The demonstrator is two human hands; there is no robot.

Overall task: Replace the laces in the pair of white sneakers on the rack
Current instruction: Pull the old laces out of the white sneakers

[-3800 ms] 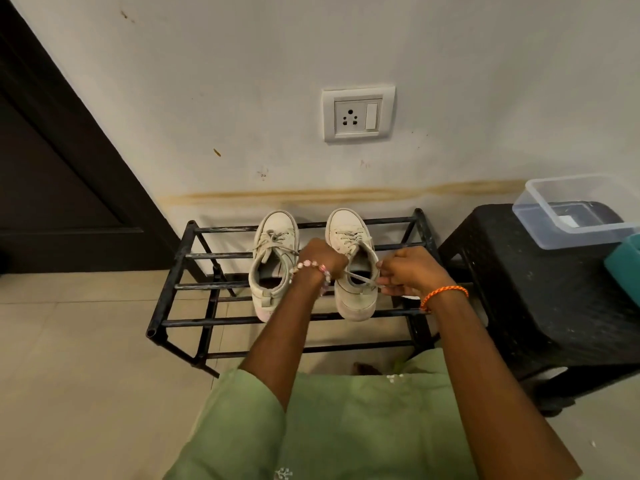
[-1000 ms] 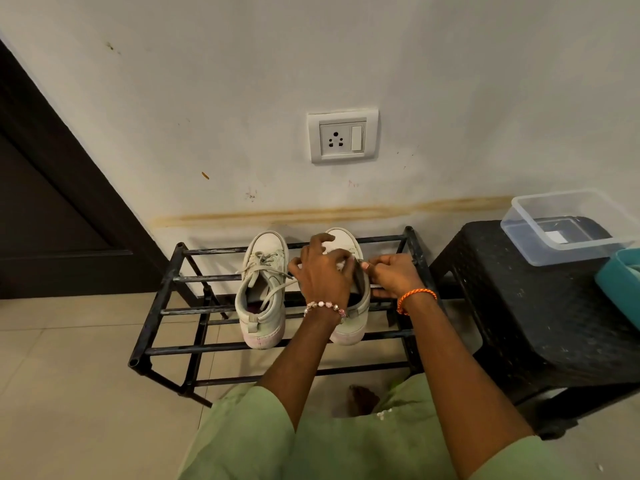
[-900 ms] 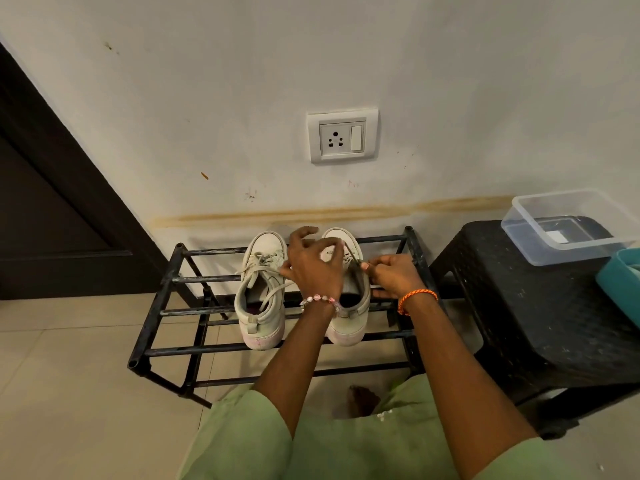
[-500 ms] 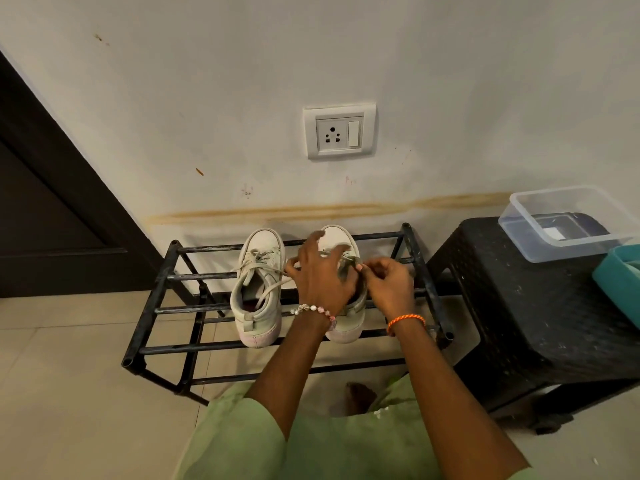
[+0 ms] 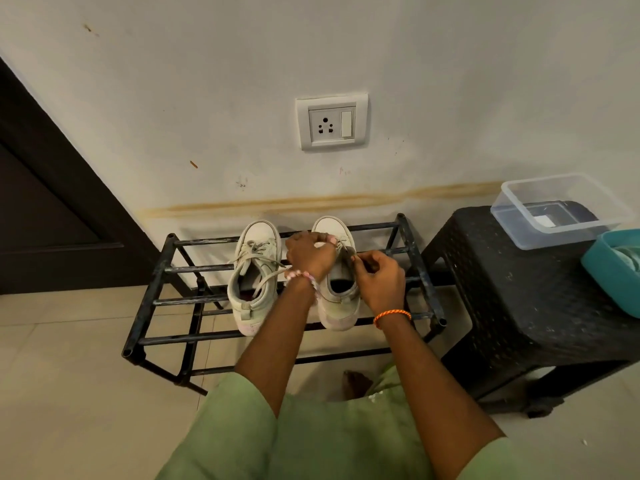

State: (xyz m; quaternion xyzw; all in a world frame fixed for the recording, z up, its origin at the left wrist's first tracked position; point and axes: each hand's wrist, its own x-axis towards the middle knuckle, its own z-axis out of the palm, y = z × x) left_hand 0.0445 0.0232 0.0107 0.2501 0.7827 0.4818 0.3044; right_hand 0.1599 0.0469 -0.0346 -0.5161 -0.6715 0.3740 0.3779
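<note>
Both hands still at right sneaker [image 5: 337, 292] on rack [image 5: 149, 306]; left hand [image 5: 308, 252] now gripping toe-end lacing, right hand [image 5: 375, 278] pinching lace [image 5: 348, 252], drawn closer.

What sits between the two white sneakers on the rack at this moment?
In the head view, the left hand and its beaded wrist cross the gap between the left sneaker and the right sneaker; below that, only rack bars.

A wall socket [image 5: 331, 123] is mounted at twelve o'clock. A black stool [image 5: 526, 292] is set at three o'clock, topped by a clear tub [image 5: 559, 209] and a teal basin [image 5: 614, 271]. A dark door [image 5: 45, 202] is seen at nine o'clock.
</note>
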